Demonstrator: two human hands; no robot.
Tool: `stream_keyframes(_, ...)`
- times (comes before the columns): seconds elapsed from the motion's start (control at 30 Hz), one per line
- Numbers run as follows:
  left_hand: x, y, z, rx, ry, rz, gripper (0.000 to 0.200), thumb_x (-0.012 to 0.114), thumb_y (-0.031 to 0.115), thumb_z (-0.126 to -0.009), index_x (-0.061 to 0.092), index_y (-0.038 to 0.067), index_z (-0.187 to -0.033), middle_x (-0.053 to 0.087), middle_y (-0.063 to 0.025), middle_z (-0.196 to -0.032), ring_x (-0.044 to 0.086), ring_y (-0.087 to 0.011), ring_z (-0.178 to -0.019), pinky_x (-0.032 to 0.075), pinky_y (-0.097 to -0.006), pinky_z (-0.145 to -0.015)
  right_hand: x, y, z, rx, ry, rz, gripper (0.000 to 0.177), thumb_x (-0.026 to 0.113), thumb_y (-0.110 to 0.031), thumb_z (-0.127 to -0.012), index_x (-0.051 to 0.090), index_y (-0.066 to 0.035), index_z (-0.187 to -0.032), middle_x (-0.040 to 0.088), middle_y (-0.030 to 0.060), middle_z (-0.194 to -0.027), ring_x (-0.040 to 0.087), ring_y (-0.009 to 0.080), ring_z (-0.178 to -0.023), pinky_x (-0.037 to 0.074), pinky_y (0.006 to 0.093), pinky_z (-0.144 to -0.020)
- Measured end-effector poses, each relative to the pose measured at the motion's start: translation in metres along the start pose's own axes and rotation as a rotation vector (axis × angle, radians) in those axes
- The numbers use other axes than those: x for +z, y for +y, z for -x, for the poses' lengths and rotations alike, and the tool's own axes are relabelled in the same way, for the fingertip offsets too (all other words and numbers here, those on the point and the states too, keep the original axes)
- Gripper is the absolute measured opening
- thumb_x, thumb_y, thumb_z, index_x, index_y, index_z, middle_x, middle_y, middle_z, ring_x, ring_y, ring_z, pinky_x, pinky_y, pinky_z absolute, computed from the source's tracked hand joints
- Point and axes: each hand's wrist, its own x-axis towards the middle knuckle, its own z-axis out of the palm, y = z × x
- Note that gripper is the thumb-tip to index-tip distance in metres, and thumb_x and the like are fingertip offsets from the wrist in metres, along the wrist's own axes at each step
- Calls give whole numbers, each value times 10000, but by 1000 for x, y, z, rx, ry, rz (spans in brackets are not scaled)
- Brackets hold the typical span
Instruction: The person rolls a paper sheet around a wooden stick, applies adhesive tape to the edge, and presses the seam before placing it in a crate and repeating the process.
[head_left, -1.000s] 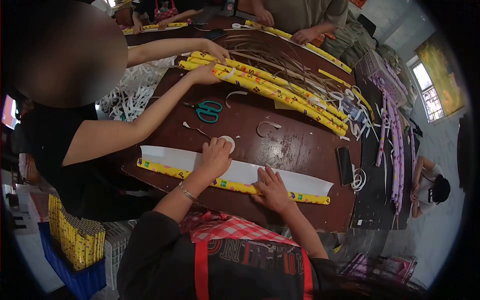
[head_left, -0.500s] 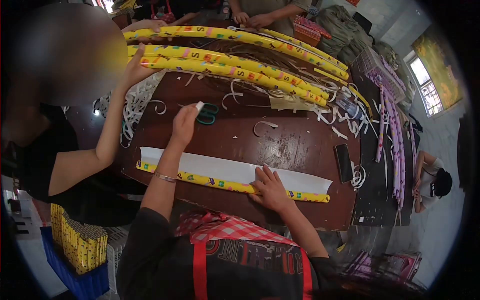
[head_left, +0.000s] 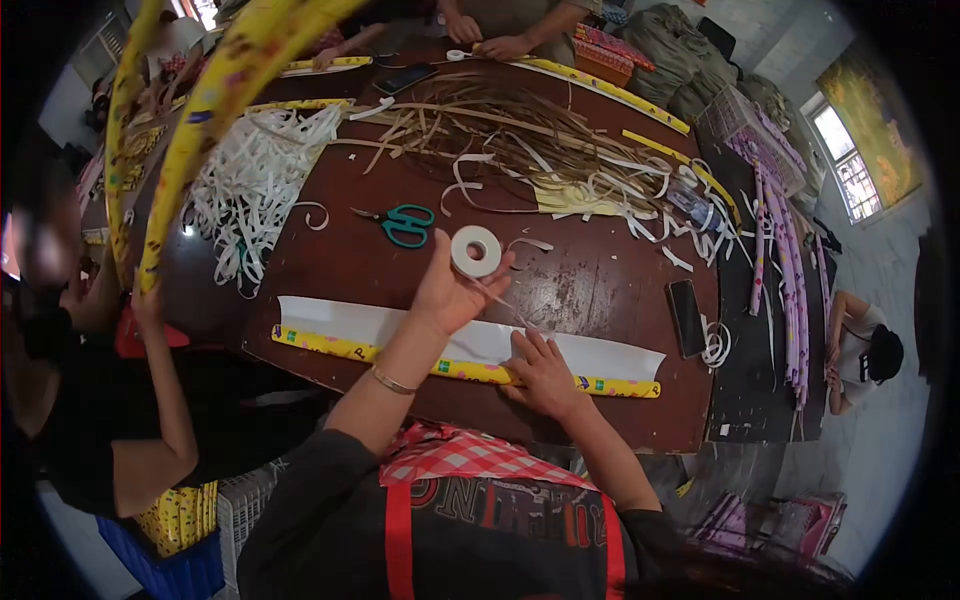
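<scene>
A yellow patterned sheet of wrapping paper (head_left: pixel 330 342) lies partly rolled along the table's near side, its white inner face (head_left: pixel 600 350) showing behind the roll. My left hand (head_left: pixel 447 295) is closed around a roll of white tape (head_left: pixel 462 262), held above the paper. From it a thin strip of tape runs toward the fingertips of my right hand (head_left: pixel 545 375). That hand presses down on the yellow roll, thumb on the near side and fingers over the white face. Green-handled scissors (head_left: pixel 408 226) lie left of the tape.
Brown and white strips (head_left: pixel 480 115) spread across the table (head_left: pixel 350 265) behind my hands, with a white strip heap (head_left: pixel 255 170) at left. A phone (head_left: pixel 686 318) lies right. At left, a co-worker's hand (head_left: pixel 147 300) holds long yellow tubes (head_left: pixel 180 170) upright. Purple tubes (head_left: pixel 790 290) lie far right.
My left hand has moved right with the tape, and a strip now stretches from it. My right hand stays put. The co-worker's yellow tubes have swung from over the table to upright at left.
</scene>
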Motion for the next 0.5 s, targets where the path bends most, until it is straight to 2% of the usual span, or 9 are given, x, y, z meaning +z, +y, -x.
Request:
stream_keyframes(0.03,-8,-17,-7,-71,100,10,668,341,634,-925,510,65,-1231,571,-141,-1212,537,-325,-1158,437,-469,-936,-1,-2,-1,5,2,-1,394,712,-357,-753,622,-114,-1050,400,175,-1401,306,392,-1346,282,555,-1071)
stream_keyframes(0.1,-30,-49,-14,-156,112,36,680,336,632,-928,500,54,-1247,564,-149,-1227,530,-330,-1166,431,-470,-942,-2,-3,1,39,-5,-6,389,711,-355,-754,618,-105,-1038,408,178,-1394,308,389,-1345,280,551,-1072)
stream_keyframes(0.13,-40,-57,-16,-208,8,32,691,332,631,-929,489,45,-1261,557,-158,-1237,518,-341,-1182,429,-478,-951,-2,-3,1,25,6,-20,386,710,-356,-755,613,-97,-1025,419,180,-1384,312,388,-1343,278,552,-1073)
stream_keyframes(0.17,-50,-64,-19,-237,10,33,691,332,631,-929,489,45,-1261,557,-158,-1237,518,-341,-1182,429,-478,-951,-1,-3,1,13,21,-35,384,709,-357,-756,608,-89,-1011,431,181,-1374,316,388,-1342,275,552,-1074)
stream_keyframes(0.2,-51,-68,-20,-244,32,66,697,331,630,-928,484,40,-1266,552,-162,-1243,512,-347,-1190,436,-484,-951,0,-1,1,4,6,-27,378,706,-366,-743,623,-106,-1005,405,185,-1402,309,386,-1346,245,582,-1080)
stream_keyframes(0.33,-59,-71,-22,-273,-25,100,717,336,634,-920,464,33,-1288,533,-168,-1265,493,-364,-1211,469,-491,-940,6,0,6,7,52,-25,353,701,-359,-754,627,-110,-993,415,179,-1392,284,374,-1364,223,583,-1088)
stream_keyframes(0.4,-59,-72,-23,-281,-32,104,720,339,636,-918,461,34,-1292,530,-170,-1268,490,-365,-1214,476,-489,-934,7,-1,8,-31,143,0,345,702,-364,-759,628,-113,-984,440,165,-1369,260,366,-1377,211,586,-1091)
stream_keyframes(0.5,-63,-73,-25,-276,-24,48,718,349,639,-913,457,42,-1297,531,-172,-1266,499,-368,-1204,479,-488,-932,5,-4,9,-12,143,41,354,702,-374,-761,632,-109,-987,465,154,-1344,249,360,-1382,211,588,-1089)
